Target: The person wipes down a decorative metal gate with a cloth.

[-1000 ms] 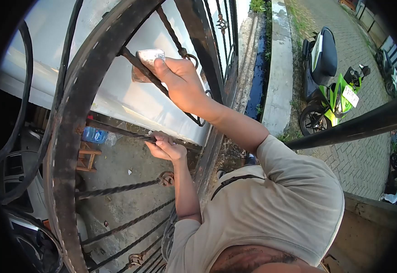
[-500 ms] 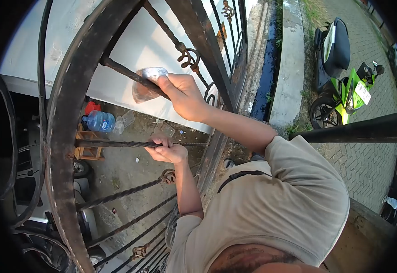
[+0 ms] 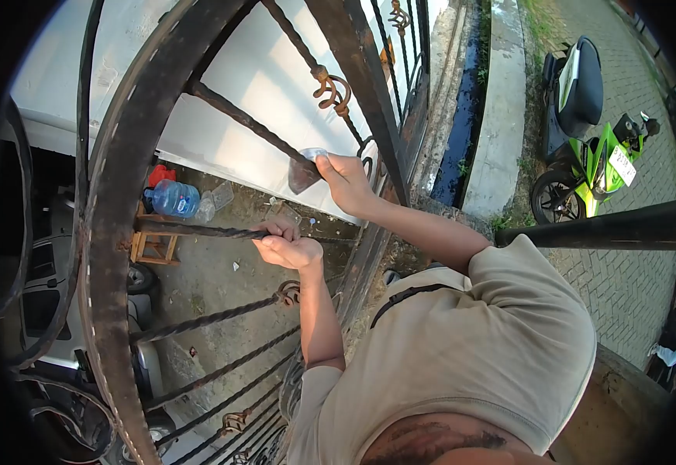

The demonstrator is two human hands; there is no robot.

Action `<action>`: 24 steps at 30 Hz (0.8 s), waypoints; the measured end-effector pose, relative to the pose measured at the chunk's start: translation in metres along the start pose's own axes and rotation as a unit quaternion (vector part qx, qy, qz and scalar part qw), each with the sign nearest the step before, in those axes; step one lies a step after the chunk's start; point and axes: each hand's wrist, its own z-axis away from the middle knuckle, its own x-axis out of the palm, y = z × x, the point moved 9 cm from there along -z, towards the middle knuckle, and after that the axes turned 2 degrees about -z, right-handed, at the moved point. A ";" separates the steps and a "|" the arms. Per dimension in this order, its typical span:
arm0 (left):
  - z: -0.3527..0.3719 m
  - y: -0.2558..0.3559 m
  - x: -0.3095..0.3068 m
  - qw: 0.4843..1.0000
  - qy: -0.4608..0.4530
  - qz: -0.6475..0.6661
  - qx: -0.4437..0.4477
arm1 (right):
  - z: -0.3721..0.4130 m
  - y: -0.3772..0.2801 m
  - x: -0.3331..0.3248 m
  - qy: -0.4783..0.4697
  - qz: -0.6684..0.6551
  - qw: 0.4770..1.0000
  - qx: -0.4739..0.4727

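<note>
My right hand (image 3: 346, 184) is closed around a folded sheet of what looks like sandpaper (image 3: 304, 177), brown on its lower part and pale silvery on top. The sheet is wrapped against a dark metal bar (image 3: 249, 122) of the gate, near the bar's lower right end. My left hand (image 3: 290, 246) grips a twisted metal bar (image 3: 198, 229) below it, palm turned upward with the fingers curled round. The curved gate frame (image 3: 105, 256) joins these bars on the left.
Behind the bars are a white wall (image 3: 229, 77), a blue water jug (image 3: 175, 199), a wooden stool (image 3: 156, 244) and a parked car (image 3: 47, 302). A green motorcycle (image 3: 598, 163) stands on the paving at right, past a drain channel (image 3: 458, 124). A black pole (image 3: 609, 226) crosses there.
My right hand has slid down and to the right along its bar with the sandpaper sheet. My left hand keeps its grip. The view has shifted slightly.
</note>
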 end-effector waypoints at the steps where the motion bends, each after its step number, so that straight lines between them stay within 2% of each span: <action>1: 0.001 0.000 0.001 1.000 -0.010 0.012 0.003 | 0.022 0.037 -0.002 0.008 -0.054 0.998 0.012; 3: 0.001 0.004 0.001 1.000 0.004 -0.005 -0.004 | 0.032 0.062 -0.004 0.003 -0.088 0.996 0.029; 5: 0.001 0.004 0.002 1.000 -0.003 -0.019 0.000 | 0.008 0.060 0.009 -0.057 -0.160 0.979 0.114; 7: 0.000 0.001 0.003 1.000 -0.006 -0.012 -0.004 | -0.034 -0.023 0.021 -0.125 -0.294 0.942 0.102; 8: 0.001 0.001 0.004 1.000 -0.015 0.000 -0.005 | -0.048 -0.044 0.027 -0.171 -0.319 0.927 0.098; 11: 0.001 0.003 0.002 0.999 -0.031 0.017 0.005 | -0.043 -0.013 0.040 -0.225 -0.390 0.885 0.119; 14: 0.000 -0.002 0.002 0.998 -0.033 0.053 0.013 | 0.010 0.086 0.016 -0.170 -0.257 0.930 0.202; 16: 0.000 0.000 0.003 0.998 -0.033 0.052 0.014 | 0.012 0.091 0.007 -0.161 -0.182 0.944 0.222; 18: 0.000 0.000 0.002 0.998 -0.046 0.046 0.011 | -0.005 0.077 0.009 -0.187 -0.114 0.959 0.179; 19: 0.000 -0.001 0.001 0.998 -0.046 0.049 0.017 | -0.020 0.053 0.010 -0.200 -0.144 0.959 0.144; 21: 0.001 -0.003 0.006 0.997 -0.045 0.055 0.017 | -0.039 -0.019 0.006 -0.117 -0.211 0.969 0.047; 22: 0.001 0.000 0.006 0.999 -0.034 0.030 0.018 | -0.028 -0.010 0.004 -0.112 -0.209 0.970 0.054; 24: 0.001 0.003 0.004 1.000 -0.024 0.010 0.014 | -0.004 0.030 -0.005 -0.061 -0.063 0.995 0.058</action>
